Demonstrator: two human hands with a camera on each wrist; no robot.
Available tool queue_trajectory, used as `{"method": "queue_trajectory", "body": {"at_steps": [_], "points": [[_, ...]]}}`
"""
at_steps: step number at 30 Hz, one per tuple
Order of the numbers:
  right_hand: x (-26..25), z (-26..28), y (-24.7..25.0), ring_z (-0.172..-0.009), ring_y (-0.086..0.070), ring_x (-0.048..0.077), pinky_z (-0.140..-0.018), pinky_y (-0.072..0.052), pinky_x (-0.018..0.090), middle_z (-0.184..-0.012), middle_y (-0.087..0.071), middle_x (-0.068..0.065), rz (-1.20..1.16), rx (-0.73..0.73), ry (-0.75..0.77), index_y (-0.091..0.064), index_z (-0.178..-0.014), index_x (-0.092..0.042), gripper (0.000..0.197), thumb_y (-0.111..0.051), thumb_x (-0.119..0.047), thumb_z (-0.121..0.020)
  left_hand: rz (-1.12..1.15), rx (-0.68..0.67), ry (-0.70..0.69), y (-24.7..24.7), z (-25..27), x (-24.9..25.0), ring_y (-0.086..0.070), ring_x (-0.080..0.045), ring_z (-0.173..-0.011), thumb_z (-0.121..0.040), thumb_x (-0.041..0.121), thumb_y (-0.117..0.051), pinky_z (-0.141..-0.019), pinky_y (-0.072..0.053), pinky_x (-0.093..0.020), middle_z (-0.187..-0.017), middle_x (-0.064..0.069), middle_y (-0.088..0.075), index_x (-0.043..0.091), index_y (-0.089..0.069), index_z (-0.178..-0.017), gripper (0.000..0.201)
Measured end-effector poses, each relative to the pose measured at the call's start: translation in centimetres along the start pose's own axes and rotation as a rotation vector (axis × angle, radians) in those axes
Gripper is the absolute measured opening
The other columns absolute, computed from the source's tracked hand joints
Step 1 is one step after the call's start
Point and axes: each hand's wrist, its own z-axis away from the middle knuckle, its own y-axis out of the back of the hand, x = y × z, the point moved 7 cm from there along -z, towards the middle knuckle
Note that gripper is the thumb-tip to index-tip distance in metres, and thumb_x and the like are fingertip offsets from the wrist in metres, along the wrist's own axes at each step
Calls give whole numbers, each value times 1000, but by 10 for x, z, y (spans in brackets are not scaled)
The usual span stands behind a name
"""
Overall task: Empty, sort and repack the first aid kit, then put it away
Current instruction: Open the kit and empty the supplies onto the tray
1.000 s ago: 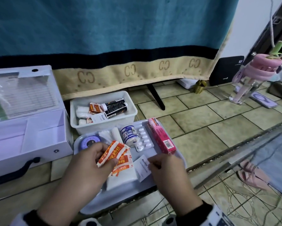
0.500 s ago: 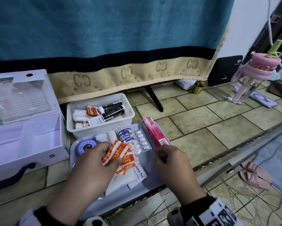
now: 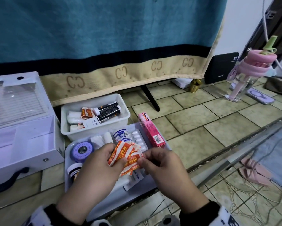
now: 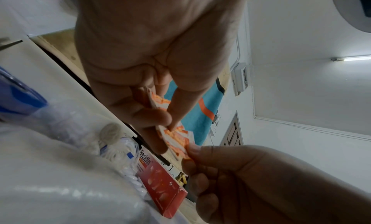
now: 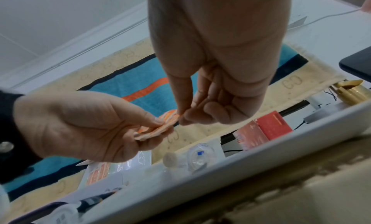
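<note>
Holding a fanned bunch of orange-and-white plaster packets [image 3: 122,154] above the grey tray [image 3: 168,145], the left hand [image 3: 97,165] has its thumb and curled fingers closed round their left side. The right hand [image 3: 163,167] meets the bunch from the right, its thumb and forefinger pinching the edge of one packet while the other fingers curl loosely beneath. From the right wrist view the pinch is plain: fingertips [image 5: 181,116] pressed on the packets' edge, the left hand [image 5: 86,127] cupping the rest. The left wrist view shows the same packets [image 4: 176,137] between the left hand [image 4: 152,68] and the right hand [image 4: 251,179].

Beneath the hands, on the tray, lie white pads and an alcohol pad sachet [image 3: 136,177]. Along the tray's right edge sits a pink Bacidin box [image 3: 150,130]; just left of it are a blister strip of white tablets [image 3: 139,139], a wrapped bandage roll [image 3: 121,136] and cotton rolls [image 3: 101,140]. A purple tape roll [image 3: 82,150] sits near the tray's left edge, with a small dark-capped bottle [image 3: 74,171] nearer the person. Touching the tray's far side is a white bin [image 3: 94,128] holding black tubes, more orange packets and white rolls. Left of the tray stands the open white first aid case [image 3: 22,144], lid raised.
</note>
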Motion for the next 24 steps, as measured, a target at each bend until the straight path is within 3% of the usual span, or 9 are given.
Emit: {"method": "queue_trajectory", "body": {"at_steps": [2,5,9,11,14,17,20,22,24], "points": [[0,1,4,-50,-55,-2,-57,-43,12,-53,-64,-12,1,3,-15,-69,-72,-14,12,-67,-11,-84,4,-4,-5,-1,-1,-1,-65,-2,-63,-86,18,-65,-67,-58,-37,-81,27,-68,28,-60,-80,12],[5,3,13,-44,-51,2,-51,-42,11,-56,-67,0,-55,60,-43,-72,-74,-7,10,-68,-6,-83,-9,6,-7,-2,-4,-2,-65,-10,-57,-87,21,-64,-63,-57,-34,-80,24,-69,28,-60,-80,11],[16,5,19,-47,-51,2,-54,-43,14,-59,-66,-2,-104,110,-85,-69,-70,-8,12,-68,-5,-82,8,-8,-17,-8,-5,-3,-64,0,-59,-87,19,-64,-48,-48,-16,-80,26,-69,25,-59,-83,9],[22,7,22,-52,-53,1,-55,-42,12,-62,-66,-1,-130,135,-117,-68,-71,-6,11,-68,-4,-82,15,-5,-10,-8,-6,-5,-65,2,-66,-86,17,-65,-50,-51,-19,-82,28,-68,24,-60,-83,10],[31,7,41,-57,-56,2,-56,-42,9,-62,-67,-3,-131,244,-139,-67,-73,-7,10,-68,-5,-83,-8,23,-7,-2,-6,-6,-63,-1,-61,-86,16,-65,-56,-53,-25,-80,30,-67,24,-59,-81,11],[31,5,67,-49,-53,-5,-50,-38,7,-53,-64,-12,113,345,-104,-69,-71,-17,12,-69,-11,-82,-25,47,-9,4,-6,-6,-62,2,-60,-86,16,-65,-60,-52,-27,-79,30,-66,23,-60,-81,10],[26,4,71,-50,-53,-10,-48,-37,5,-53,-57,-13,360,327,-101,-71,-75,-22,7,-69,-18,-80,-41,52,2,4,-6,-6,-64,2,-66,-86,15,-65,-68,-54,-31,-76,13,-71,22,-61,-83,9],[25,4,66,-54,-55,-2,-47,-36,8,-60,-61,-11,465,327,-116,-69,-73,-25,7,-72,-28,-78,-47,40,9,2,-6,-5,-66,-2,-75,-87,16,-64,-75,-55,-38,-80,11,-71,23,-61,-84,8],[28,6,59,-68,-62,10,-57,-44,20,-71,-66,-8,567,328,-130,-63,-71,-26,14,-72,-36,-76,-59,21,11,0,-4,-3,-66,-4,-81,-87,17,-64,-78,-56,-40,-84,12,-71,25,-60,-85,9]]}}
